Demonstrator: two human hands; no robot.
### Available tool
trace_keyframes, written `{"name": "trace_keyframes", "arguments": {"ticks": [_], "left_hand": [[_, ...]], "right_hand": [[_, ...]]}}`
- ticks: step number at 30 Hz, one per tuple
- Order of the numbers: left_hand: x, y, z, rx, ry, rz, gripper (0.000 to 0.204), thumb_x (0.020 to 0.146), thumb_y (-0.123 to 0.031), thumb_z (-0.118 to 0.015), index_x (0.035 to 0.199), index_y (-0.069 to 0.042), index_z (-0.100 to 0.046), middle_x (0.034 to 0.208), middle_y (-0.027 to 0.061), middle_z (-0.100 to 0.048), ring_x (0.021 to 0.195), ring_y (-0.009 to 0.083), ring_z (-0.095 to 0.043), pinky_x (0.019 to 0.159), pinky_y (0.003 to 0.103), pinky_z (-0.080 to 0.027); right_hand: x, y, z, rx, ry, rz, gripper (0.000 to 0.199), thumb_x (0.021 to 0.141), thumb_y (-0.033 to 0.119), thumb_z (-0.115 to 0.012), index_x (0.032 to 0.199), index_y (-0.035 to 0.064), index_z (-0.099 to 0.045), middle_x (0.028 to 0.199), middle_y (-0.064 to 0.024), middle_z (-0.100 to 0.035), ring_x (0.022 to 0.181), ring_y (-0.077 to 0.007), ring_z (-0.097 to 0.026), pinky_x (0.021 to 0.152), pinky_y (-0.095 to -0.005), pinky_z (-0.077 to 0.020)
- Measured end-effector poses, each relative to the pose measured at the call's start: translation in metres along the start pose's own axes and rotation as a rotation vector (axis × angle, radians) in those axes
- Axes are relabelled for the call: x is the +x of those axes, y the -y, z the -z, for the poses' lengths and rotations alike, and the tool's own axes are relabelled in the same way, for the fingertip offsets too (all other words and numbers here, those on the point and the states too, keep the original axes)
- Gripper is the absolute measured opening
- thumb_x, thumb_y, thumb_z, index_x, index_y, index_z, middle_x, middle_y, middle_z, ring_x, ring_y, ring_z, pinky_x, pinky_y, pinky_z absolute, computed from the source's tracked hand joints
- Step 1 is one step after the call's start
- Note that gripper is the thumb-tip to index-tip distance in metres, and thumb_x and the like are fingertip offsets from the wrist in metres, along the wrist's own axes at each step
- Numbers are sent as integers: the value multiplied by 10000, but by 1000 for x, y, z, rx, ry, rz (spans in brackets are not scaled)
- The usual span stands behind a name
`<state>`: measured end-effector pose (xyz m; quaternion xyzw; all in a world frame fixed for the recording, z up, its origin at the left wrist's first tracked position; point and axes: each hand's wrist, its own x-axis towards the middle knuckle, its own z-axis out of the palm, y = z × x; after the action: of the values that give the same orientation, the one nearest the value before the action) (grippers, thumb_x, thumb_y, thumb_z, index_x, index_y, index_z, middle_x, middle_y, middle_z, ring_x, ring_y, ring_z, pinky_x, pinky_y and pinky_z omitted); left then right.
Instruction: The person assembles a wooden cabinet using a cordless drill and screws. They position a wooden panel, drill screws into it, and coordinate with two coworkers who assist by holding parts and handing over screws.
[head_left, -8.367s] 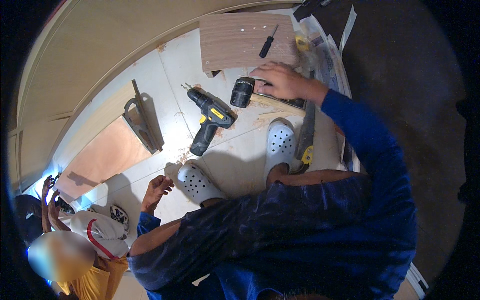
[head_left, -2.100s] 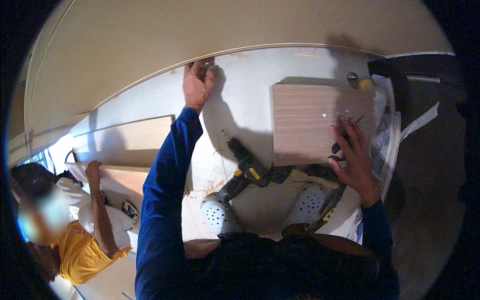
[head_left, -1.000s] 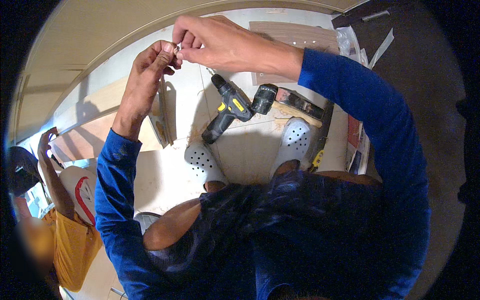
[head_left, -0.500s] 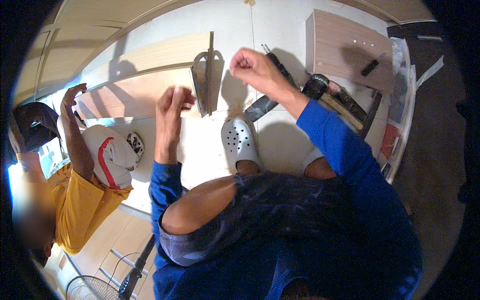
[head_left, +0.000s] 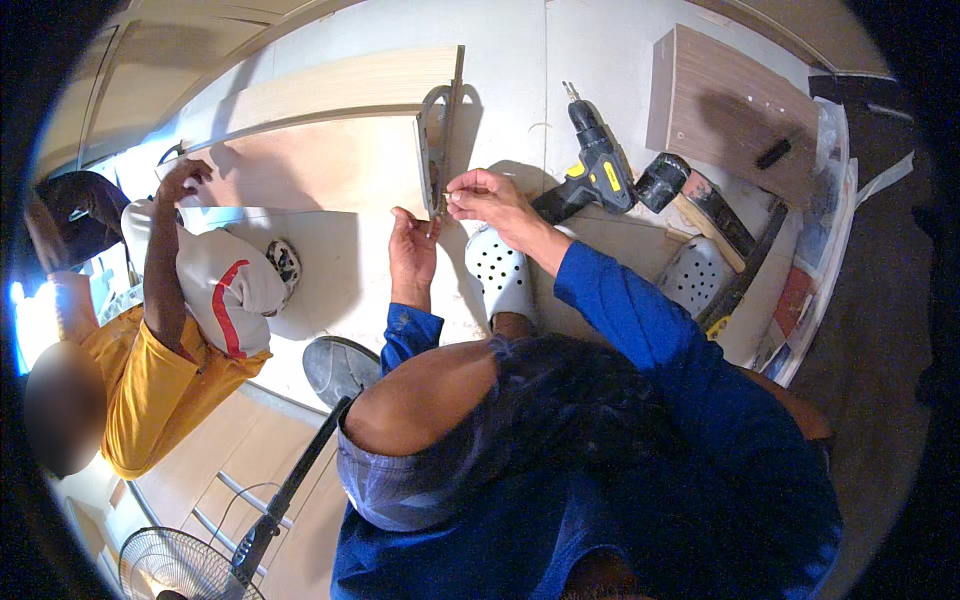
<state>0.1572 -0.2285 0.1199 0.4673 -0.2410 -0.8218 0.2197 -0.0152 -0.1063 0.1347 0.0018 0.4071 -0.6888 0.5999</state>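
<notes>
My left hand (head_left: 412,262) is at the lower corner of a light wooden panel (head_left: 310,165), thumb and fingers drawn together; what they hold, if anything, is too small to name. From the right, my right hand (head_left: 500,208) reaches to the same corner. Its thumb and forefinger pinch something tiny, perhaps yellowish, that I cannot make out. Between the hands and the panel's end stands a dark narrow edge piece with a curved grey part (head_left: 430,140). A black and yellow cordless drill (head_left: 600,172) lies on the floor just beyond my right hand.
Right of the drill lie a black cylindrical tool end (head_left: 662,180), a hammer-like wooden handle (head_left: 710,232) and a brown wooden box (head_left: 740,105) with a dark tool on it. At left crouches a person in a yellow shirt (head_left: 170,400), one hand near the panel. A fan (head_left: 185,565) stands lower left.
Both hands, raised and apart before, have come together at the panel's corner. The drill, earlier mostly behind my right forearm, now shows fully. The other person's hand has shifted right towards the panel.
</notes>
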Motion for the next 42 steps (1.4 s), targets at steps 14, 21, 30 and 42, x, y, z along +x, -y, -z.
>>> {"name": "trace_keyframes", "arguments": {"ticks": [14,21,30,42], "left_hand": [[18,6,-32,-127,197,-9,332,1088,-393,-488,1136,-124,-676,1277,91,-685,1200,272,-634,1067,459,-489],[27,7,-40,-82,181,28,284,1066,-404,-547,1127,-155,-669,1252,37,-686,1173,224,-633,1085,482,-476],[16,-5,-50,45,182,-17,257,1104,-352,-489,987,-144,-585,899,-21,-574,914,147,-575,965,430,-489],[-11,-10,-57,235,-3,21,252,1091,-341,-505,1100,-108,-603,1049,32,-655,1033,178,-626,918,388,-490]], "right_hand": [[12,0,7,93,-45,-99,174,996,203,-697,1144,128,-642,1066,-2,-658,1006,-133,-661,827,-332,-549],[18,7,3,73,-143,-53,213,994,209,-693,1152,87,-620,885,-37,-688,777,-159,-687,651,-280,-500],[10,40,-13,322,-25,-91,150,1000,122,-661,1134,63,-632,948,-83,-697,824,-184,-683,740,-320,-566],[-53,152,-73,364,430,163,186,966,81,-694,1124,68,-596,990,-78,-678,895,-181,-684,805,-330,-600]]}}
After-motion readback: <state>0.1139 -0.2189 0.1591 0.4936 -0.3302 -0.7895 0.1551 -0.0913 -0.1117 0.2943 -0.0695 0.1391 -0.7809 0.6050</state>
